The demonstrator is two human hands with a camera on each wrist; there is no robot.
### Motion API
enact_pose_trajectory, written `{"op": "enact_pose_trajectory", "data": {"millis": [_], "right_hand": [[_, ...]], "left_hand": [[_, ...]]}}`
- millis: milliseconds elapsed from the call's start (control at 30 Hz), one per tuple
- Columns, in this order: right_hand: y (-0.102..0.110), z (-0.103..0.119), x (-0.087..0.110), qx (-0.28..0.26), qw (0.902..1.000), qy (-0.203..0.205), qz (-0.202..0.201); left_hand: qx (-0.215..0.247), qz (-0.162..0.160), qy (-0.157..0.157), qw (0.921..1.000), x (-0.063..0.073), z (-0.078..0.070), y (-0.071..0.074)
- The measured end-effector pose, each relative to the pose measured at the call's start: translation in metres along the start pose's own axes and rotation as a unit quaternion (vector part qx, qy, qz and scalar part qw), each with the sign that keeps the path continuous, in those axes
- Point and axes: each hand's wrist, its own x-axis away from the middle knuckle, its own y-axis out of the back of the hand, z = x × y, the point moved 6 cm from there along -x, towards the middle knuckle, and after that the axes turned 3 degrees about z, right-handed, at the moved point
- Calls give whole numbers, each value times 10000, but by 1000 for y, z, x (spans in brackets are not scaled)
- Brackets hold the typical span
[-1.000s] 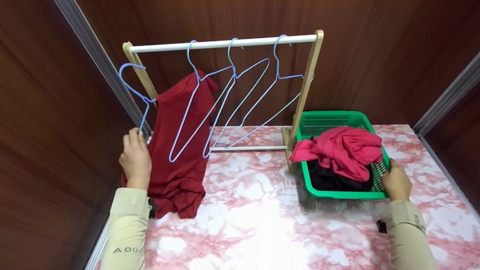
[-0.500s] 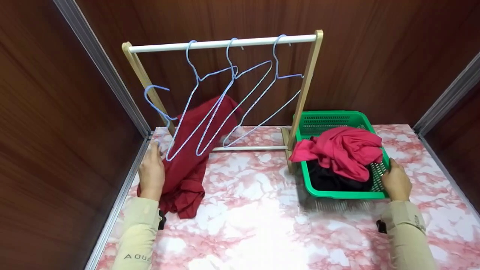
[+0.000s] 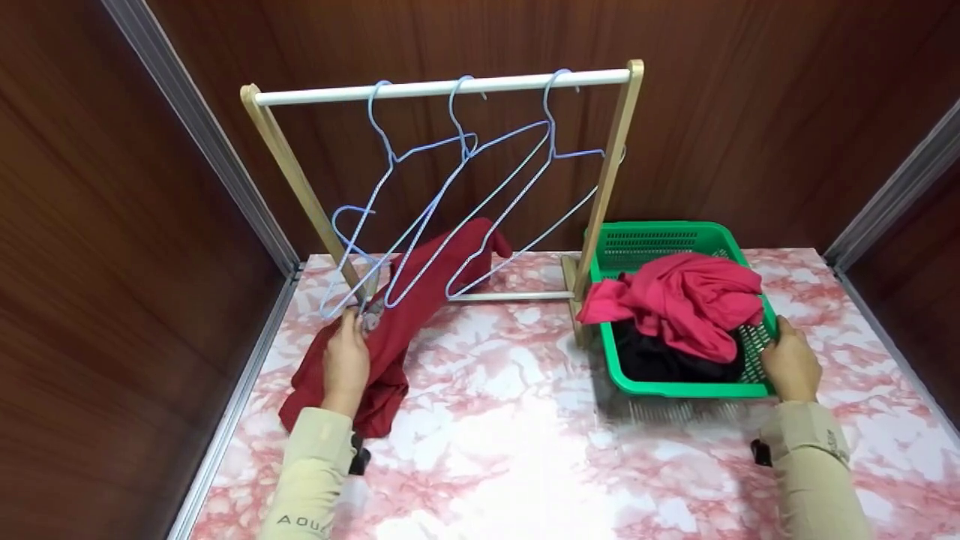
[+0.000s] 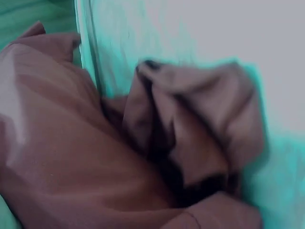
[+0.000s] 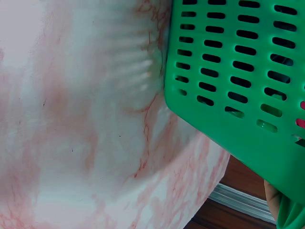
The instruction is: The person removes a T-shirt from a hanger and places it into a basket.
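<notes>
In the head view my left hand (image 3: 346, 367) holds a blue wire hanger (image 3: 349, 244) low at the left of the clothes rack, its hook standing free below the rail. A dark red garment (image 3: 420, 300) hangs on this hanger and trails onto the table. The left wrist view shows the garment (image 4: 66, 133) as brownish folds, blurred, the hand out of sight. My right hand (image 3: 792, 364) grips the right rim of a green plastic basket (image 3: 690, 388); in the right wrist view only a bit of the hand (image 5: 270, 195) shows at the basket's edge. Pinkish-red clothing (image 3: 686, 300) lies in the basket over black clothing (image 3: 667, 360).
The clothes rack has a white rail (image 3: 510, 81) and wooden side posts (image 3: 606, 180). Three bare wire hangers hang from the rail, the leftmost (image 3: 381, 184) overlapping the held hanger. Dark wood panels (image 3: 150, 225) enclose the marbled pink-and-white table (image 3: 517, 457) at the back and sides.
My left hand has moved right and down with the hanger, tilting the dark red garment lower behind the bare hangers. Those hangers have swung slightly. The right hand and basket have stayed put.
</notes>
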Motion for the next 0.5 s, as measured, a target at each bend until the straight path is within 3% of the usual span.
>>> {"op": "enact_pose_trajectory", "data": {"millis": [133, 333, 500], "right_hand": [[0, 0, 0, 5, 10000, -5, 15], [-1, -1, -1, 25, 9999, -103, 107], [-1, 0, 0, 11, 10000, -54, 52]], "left_hand": [[283, 87, -35, 9996, 7, -4, -12], [314, 317, 39, 9990, 16, -12, -30], [377, 363, -305, 9982, 22, -24, -41]]}}
